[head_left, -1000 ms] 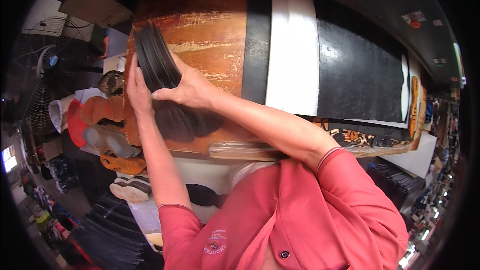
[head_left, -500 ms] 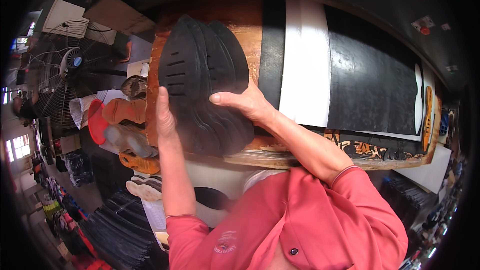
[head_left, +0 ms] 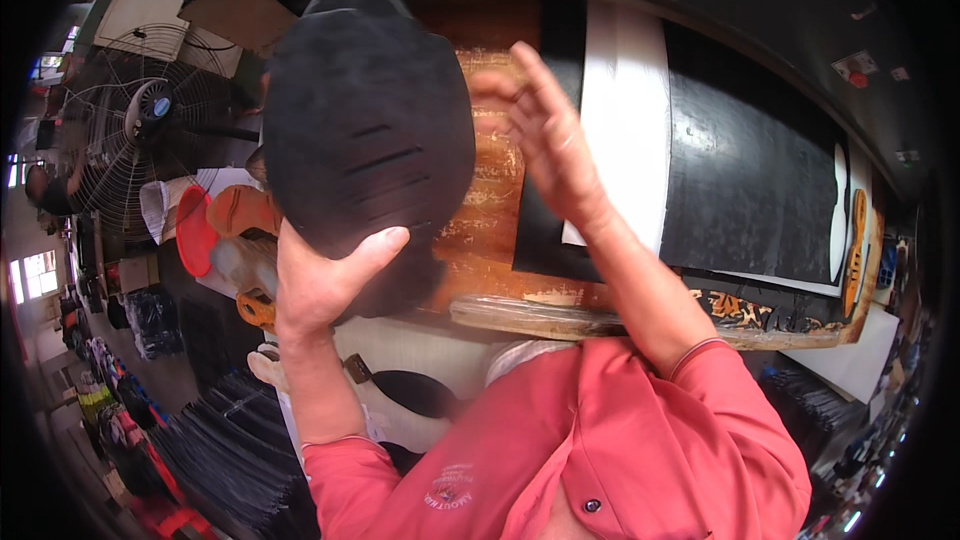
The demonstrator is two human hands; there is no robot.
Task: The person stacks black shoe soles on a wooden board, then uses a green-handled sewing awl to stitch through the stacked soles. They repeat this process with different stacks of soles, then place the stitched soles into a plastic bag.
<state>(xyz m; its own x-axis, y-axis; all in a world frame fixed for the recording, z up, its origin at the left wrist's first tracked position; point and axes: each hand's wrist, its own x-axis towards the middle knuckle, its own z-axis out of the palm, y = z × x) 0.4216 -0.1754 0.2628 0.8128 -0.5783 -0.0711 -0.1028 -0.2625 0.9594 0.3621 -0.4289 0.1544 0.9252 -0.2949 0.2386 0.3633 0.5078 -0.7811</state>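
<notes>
A stack of black shoe soles is held up over the left part of the wooden bench. The top sole has several short slots cut across it. My left hand grips the near end of the stack, thumb lying on top; its other fingers are hidden beneath. At the far end, other soles stick out from under the top one. To the right of the stack, my right hand is raised and holds nothing. Its fingers are apart and somewhat blurred, and a gap separates them from the soles.
On the bench lie a white sheet and a large black sheet. An orange strip-shaped tool sits at the right end. Left are a red oval piece, brown sole-shaped pieces and a fan.
The soles have been tipped and squared into a tighter stack, shifted left. My right hand has let go and moved away to the right. My left hand has moved from the side to the near end.
</notes>
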